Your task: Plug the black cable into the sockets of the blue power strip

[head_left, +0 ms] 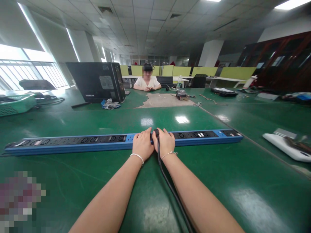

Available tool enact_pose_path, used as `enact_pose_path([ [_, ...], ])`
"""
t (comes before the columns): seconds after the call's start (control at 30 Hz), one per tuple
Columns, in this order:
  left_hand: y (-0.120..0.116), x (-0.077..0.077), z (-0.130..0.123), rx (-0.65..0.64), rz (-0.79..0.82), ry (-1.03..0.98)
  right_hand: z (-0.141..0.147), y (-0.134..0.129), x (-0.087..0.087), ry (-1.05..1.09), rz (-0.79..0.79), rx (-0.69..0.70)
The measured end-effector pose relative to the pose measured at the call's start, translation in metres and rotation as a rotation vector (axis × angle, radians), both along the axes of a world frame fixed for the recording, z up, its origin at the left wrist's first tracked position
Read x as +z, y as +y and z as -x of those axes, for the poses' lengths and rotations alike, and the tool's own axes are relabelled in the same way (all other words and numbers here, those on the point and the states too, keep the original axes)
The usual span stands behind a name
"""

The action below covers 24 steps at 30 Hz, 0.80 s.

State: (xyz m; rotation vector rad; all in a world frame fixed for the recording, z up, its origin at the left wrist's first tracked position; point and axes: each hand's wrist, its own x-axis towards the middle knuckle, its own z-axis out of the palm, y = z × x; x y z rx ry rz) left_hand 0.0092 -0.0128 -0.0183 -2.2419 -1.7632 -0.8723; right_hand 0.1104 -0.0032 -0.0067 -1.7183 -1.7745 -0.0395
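A long blue and black power strip [97,146] lies across the green table, its sockets facing up. Over its middle section, my left hand [143,145] is closed around the strip, fingers across the top face. Right beside it, my right hand [165,142] grips a black plug [156,132] at the strip's sockets. From the plug a thick black cable [167,178] runs down between my forearms toward the bottom edge. Whether the plug is fully seated cannot be seen, since my fingers cover its base.
Across the green table [73,187] a person [147,81] sits. A black computer case [97,81], gloves [110,104] and a green basket [17,104] stand left. Farther back are a bottle [179,83] and a small device [181,94]. A white object [284,147] lies right.
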Motion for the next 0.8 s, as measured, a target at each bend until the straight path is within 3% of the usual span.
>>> enact_pose_path([
  [0.17,-0.003,0.003,-0.002,-0.114,0.016,0.011,0.0,-0.001,0.0,-0.015,0.058,0.028],
  [0.53,0.002,0.006,-0.004,-0.126,0.031,-0.105,-0.006,-0.013,0.012,-0.032,0.154,0.069],
  [0.8,-0.001,0.006,-0.007,-0.131,-0.03,-0.055,-0.03,-0.013,0.002,-0.104,0.159,0.314],
])
